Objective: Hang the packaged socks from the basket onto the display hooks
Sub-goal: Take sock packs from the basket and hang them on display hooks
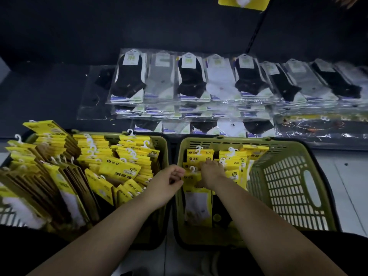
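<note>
Two green plastic baskets stand side by side below me. The right basket holds a few rows of yellow sock packs with white plastic hooks. The left basket is crammed with the same yellow packs. My left hand pinches the left edge of a yellow pack with white socks standing in the right basket. My right hand reaches among the packs just behind it, fingers curled down over them. One yellow pack hangs at the top edge; its hook is out of view.
Rows of clear-bagged black, grey and white socks lie on the dark shelf base behind the baskets, more shiny bags to the right. A dark display wall rises beyond. Pale floor tiles show right of the baskets.
</note>
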{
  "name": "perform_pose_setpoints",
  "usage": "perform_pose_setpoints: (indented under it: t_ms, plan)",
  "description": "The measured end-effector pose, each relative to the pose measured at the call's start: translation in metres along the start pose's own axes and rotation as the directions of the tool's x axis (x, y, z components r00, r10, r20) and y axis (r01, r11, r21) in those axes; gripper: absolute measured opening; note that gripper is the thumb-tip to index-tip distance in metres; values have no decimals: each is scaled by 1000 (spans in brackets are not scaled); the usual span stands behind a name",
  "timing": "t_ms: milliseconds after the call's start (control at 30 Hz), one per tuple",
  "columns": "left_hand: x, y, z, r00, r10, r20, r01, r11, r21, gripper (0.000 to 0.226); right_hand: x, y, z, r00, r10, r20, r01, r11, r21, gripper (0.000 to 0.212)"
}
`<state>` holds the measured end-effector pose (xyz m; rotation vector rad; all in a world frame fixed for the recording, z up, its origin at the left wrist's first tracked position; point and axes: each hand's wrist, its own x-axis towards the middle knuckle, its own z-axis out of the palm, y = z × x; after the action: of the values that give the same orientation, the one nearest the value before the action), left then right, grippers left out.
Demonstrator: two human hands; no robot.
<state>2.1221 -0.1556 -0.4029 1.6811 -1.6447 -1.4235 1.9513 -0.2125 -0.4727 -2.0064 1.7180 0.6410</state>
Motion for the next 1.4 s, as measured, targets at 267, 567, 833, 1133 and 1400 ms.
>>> perform_pose_setpoints:
  t_ms: [267, 567, 833, 1133, 1400]
  plan:
    - [0, 15, 15, 999, -43, -16, 40, 987, -155, 73, -43, 36, -51, 960, -248, 127, 198, 929, 313, 66]
    - [16, 27, 22, 992, -48, 115, 81, 949, -305, 63, -73, 70, -111, 982, -108, -154, 188, 612, 768, 57]
    - [39, 32, 23, 952, -192, -240, 109, 941, -322, 27, -49, 85, -43, 981, 188, -41, -79, 586, 806, 74]
    - [33, 16, 19, 943, -262, -207, 174, 914, -366, 15, -26, 65, 20, 960, 220, -173, -152, 930, 335, 64]
    - [28, 20, 19, 950, -265, -164, 170, 881, -440, 30, -43, 85, 8, 996, 85, -22, -44, 698, 715, 40]
